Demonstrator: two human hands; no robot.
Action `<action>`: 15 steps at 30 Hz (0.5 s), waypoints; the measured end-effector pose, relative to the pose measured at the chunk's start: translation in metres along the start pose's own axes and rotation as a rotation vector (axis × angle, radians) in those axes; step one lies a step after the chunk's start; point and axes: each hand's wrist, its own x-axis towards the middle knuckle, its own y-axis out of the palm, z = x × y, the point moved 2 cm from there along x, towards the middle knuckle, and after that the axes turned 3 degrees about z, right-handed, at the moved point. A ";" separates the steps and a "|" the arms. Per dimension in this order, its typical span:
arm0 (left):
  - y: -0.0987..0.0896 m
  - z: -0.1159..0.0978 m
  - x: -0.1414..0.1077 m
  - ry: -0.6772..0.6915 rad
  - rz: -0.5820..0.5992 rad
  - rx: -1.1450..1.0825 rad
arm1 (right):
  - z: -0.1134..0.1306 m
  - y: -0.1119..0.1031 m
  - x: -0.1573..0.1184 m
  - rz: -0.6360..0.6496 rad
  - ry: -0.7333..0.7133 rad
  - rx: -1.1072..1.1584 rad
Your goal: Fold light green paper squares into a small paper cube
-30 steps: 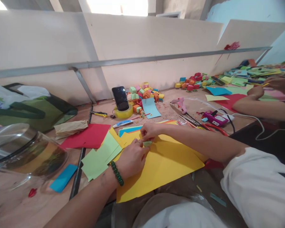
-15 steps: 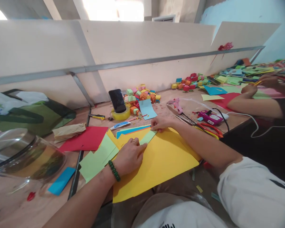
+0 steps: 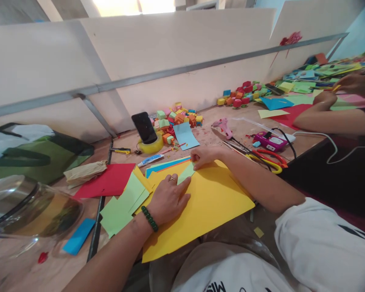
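A narrow light-green paper strip (image 3: 186, 173) lies on a large yellow sheet (image 3: 211, 211) at the table's front edge. Pressed on the strip's near end is my left hand (image 3: 169, 198), its fingers spread and the thumb resting on the yellow sheet. It wears a ring and a green bead bracelet (image 3: 149, 219). My right hand (image 3: 203, 157) is curled, with thumb and forefinger pinching the strip's far end. Beneath the yellow sheet's far edge stick out blue paper (image 3: 167, 164) and other coloured sheets. Several light-green sheets (image 3: 130, 194) lie left of my left hand.
A glass teapot (image 3: 39, 211), red paper (image 3: 109, 180) and a green bag (image 3: 48, 150) are at left. Behind stand a phone (image 3: 144, 127) on a tape roll and paper cubes (image 3: 179, 119). A glue gun (image 3: 223, 126) and scissors (image 3: 269, 160) lie right. Another person's hands (image 3: 325, 98) work there.
My left thumb has moved away from the forefinger, so the left hand is more spread. My right hand stays at the strip's far end. The head view has tilted slightly downward.
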 end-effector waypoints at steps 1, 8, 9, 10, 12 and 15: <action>0.000 -0.001 0.001 -0.004 0.005 0.004 | 0.001 0.000 -0.001 0.008 0.001 0.013; -0.006 0.000 0.007 -0.045 0.040 -0.087 | 0.012 0.004 -0.003 -0.087 0.073 -0.103; -0.007 0.000 0.007 -0.051 0.041 -0.095 | 0.010 0.004 -0.002 -0.072 0.084 -0.099; -0.007 0.001 0.007 -0.054 0.043 -0.102 | 0.008 0.004 0.000 -0.057 0.094 -0.088; -0.007 0.001 0.007 -0.051 0.043 -0.108 | 0.000 0.002 0.003 -0.037 0.117 -0.058; -0.005 0.002 0.005 -0.037 0.050 -0.095 | -0.014 -0.002 0.005 -0.032 0.137 -0.021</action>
